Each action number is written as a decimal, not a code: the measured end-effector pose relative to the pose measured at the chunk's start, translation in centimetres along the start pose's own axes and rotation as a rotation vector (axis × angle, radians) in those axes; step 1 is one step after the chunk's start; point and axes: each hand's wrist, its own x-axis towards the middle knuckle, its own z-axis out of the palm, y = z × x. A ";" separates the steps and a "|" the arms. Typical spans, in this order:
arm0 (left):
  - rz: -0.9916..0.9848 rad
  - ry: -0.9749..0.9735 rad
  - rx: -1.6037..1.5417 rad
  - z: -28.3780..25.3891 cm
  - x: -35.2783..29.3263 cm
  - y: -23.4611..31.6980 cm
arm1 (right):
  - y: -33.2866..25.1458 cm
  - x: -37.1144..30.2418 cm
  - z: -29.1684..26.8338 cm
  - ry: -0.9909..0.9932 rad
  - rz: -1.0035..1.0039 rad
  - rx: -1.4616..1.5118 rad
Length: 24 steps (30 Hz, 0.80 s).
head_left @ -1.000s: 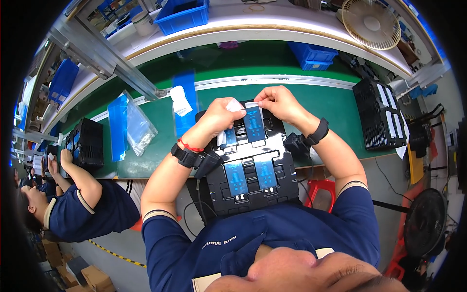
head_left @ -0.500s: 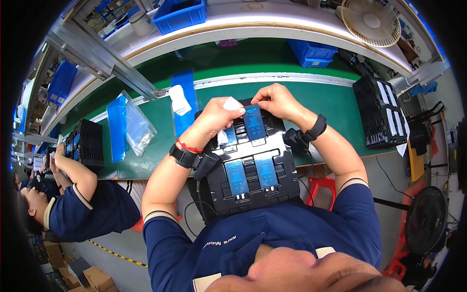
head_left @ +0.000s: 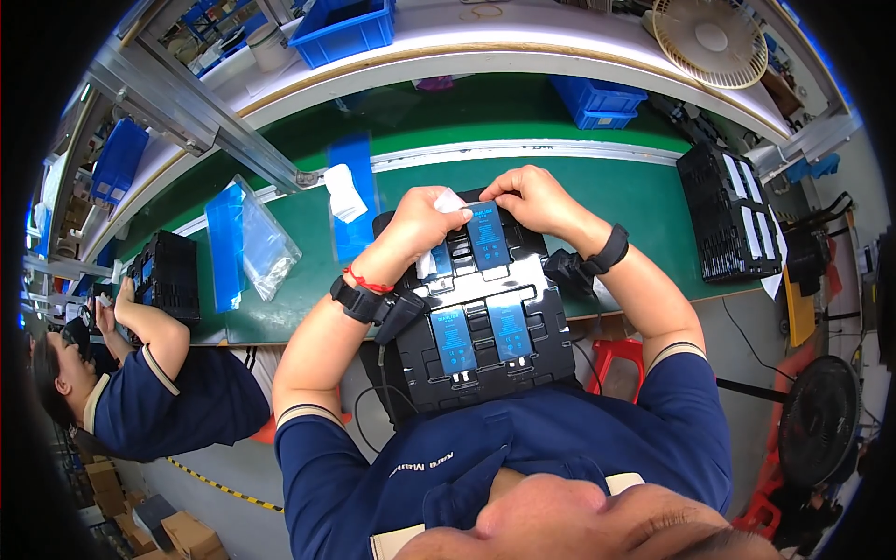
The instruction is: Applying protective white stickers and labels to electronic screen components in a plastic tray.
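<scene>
Left hand: curled, thumb and forefinger pinching a small white paper slip. Right hand: nearly closed, fingertips at upper edge of a flat blue rectangular battery, just below-left; cannot tell if gripped. Black moulded plastic tray beneath both hands, bearing the battery.

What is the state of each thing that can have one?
Left hand: closed on white slip
Right hand: bent fingers at blue pack's top edge
Black tray: holding four blue packs
Blue shelf bin: open-topped
Clear bag: lying on green bench
Black fan: running or stopped, unclear
</scene>
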 end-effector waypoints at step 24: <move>0.036 -0.084 -0.564 -1.2 -4.0 -1.4 | -4.6 -1.4 0.4 -0.050 -0.147 -0.036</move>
